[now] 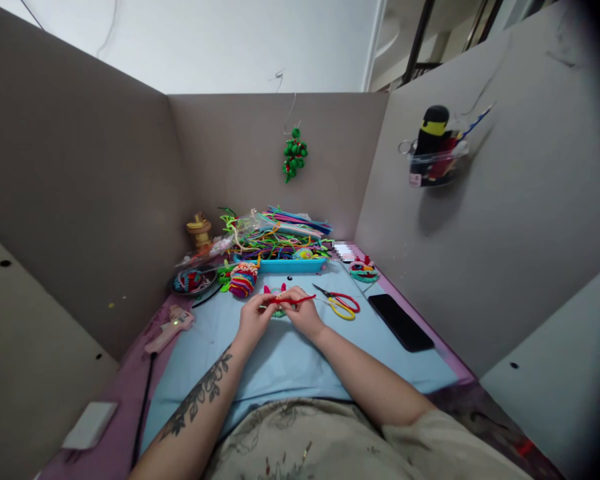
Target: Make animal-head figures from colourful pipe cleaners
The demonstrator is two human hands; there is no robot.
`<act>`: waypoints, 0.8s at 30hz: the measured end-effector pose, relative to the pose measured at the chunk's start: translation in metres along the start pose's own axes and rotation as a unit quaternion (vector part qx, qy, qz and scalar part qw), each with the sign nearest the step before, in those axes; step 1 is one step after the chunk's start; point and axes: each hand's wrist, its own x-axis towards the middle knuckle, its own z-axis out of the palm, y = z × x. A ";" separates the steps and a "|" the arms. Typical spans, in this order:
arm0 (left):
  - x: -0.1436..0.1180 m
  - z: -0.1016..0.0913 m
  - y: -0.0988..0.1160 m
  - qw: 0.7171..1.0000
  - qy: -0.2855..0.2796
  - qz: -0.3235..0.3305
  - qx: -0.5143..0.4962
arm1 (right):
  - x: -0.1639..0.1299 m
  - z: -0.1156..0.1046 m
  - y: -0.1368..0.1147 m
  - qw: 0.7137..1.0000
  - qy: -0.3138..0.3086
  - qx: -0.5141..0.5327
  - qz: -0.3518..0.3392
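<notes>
My shirt fills the bottom edge, its pattern too blurred to read. My forearms run up from it onto the blue mat, the left one tattooed, and my two hands meet near the mat's middle.

My left hand and my right hand are both pinched shut on a red stem, which runs level between my fingertips and pokes out to the right. Just beneath it lies a small craft piece with pink points and a bit of green; my fingers cover most of it, so I cannot tell its shape.

Right of my hands, scissors with red and yellow handles lie flat, and beyond them a dark phone, screen blank, no brand showing. To the left a pink glue gun rests at the mat's edge with its black cord trailing toward me, and a white block sits on the purple table, partly cut off.

Farther back lie a striped woolly piece, a dish of coloured bits, a blue tray heaped with stems, and a round green piece. A small white card is blurred out, unreadable.

On the back wall hangs a green ornament; on the right wall a clear holder carries a black and yellow thing whose pink label is too small to read.
</notes>
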 end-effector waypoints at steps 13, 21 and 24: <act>-0.001 -0.001 -0.005 0.999 -0.017 -0.030 -0.021 | -0.001 0.000 0.000 0.996 -0.002 -0.066 -0.062; 0.000 -0.001 0.008 0.989 -0.024 -0.117 -0.088 | -0.003 0.000 -0.004 0.994 0.002 -0.076 -0.079; 0.002 -0.002 0.006 0.984 -0.023 -0.136 -0.109 | -0.004 0.000 -0.006 0.997 0.007 -0.045 -0.062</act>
